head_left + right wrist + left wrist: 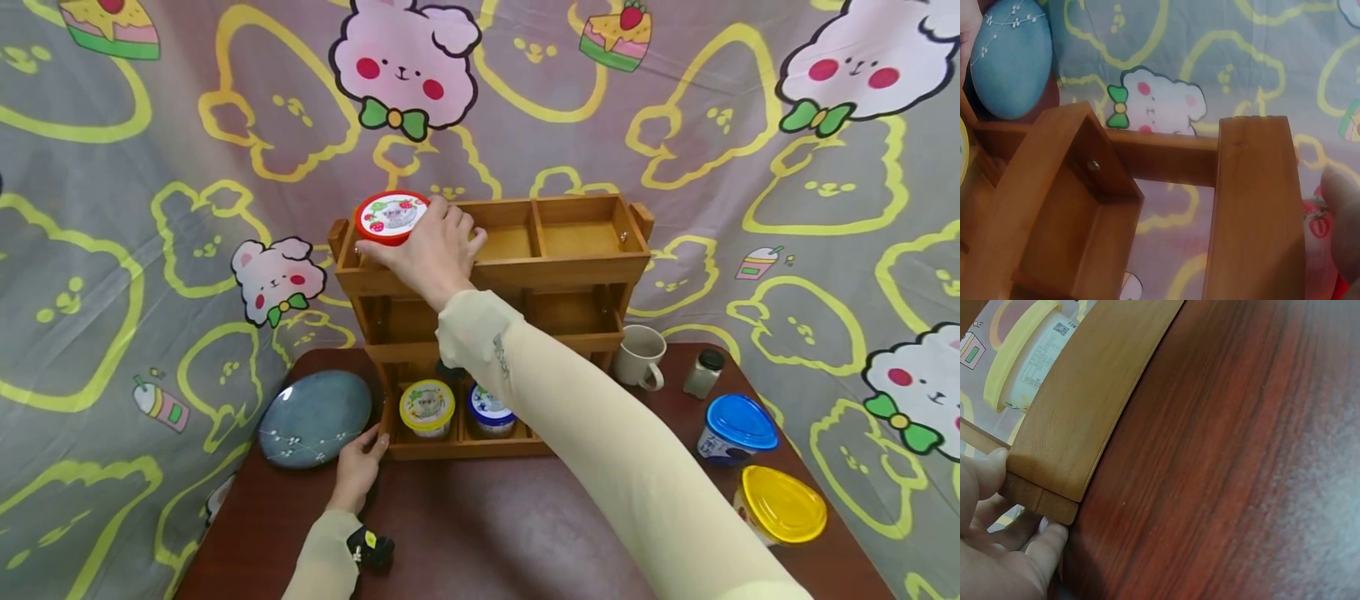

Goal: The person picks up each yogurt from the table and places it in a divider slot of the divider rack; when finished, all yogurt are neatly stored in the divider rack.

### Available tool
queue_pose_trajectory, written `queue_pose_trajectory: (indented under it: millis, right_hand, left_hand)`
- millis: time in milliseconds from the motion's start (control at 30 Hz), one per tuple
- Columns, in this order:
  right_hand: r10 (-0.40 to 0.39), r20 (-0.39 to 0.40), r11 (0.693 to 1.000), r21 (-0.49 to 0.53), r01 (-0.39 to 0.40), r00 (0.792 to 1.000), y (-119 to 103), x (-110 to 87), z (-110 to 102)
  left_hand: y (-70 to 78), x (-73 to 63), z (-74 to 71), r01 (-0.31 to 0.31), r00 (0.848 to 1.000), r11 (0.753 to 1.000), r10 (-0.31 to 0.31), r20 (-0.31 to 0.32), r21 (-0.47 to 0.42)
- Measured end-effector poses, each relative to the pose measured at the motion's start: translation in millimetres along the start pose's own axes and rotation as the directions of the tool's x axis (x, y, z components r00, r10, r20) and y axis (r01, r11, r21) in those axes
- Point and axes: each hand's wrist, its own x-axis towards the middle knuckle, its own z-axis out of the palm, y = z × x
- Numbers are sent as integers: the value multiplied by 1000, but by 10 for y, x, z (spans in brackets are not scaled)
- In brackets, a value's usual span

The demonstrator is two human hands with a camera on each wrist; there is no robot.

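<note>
My right hand (442,254) grips a small round tub with a red lid and strawberry print (392,217) by its rim. It is at the top left compartment of a three-tier wooden rack (495,273); whether it touches the compartment floor is hidden. Only a sliver of this strawberry tub (1318,240) shows in the right wrist view, beside the fingers. Down at the rack's lower left corner, my left hand (358,468) pinches the wooden end, thumb above and fingers round the side. A yellow-lidded tub (427,407) and a blue-lidded tub (489,408) stand in the bottom tier.
Left of the rack lies a blue-grey plate (315,419). To its right are a white mug (637,354), a dark-capped glass jar (703,375), a tub with a bright blue lid (741,425) and one with a yellow lid (783,504). A patterned cloth (525,158) hangs behind.
</note>
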Motion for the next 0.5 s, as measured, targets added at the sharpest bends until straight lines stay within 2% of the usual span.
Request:
queue_pose_trajectory:
  millis: [267, 367, 500]
  right_hand:
    - [-45, 19, 999, 26, 44, 999, 77, -38, -106]
    - [-67, 19, 997, 45, 66, 998, 120, -61, -253]
    - [-113, 4, 992, 57, 113, 994, 214, -131, -572]
  left_hand:
    - [9, -14, 10, -11, 1000, 1000, 11, 6, 8]
    - [9, -7, 9, -22, 1000, 1000, 22, -5, 7]
    - [5, 2, 10, -18, 1000, 1000, 18, -11, 6]
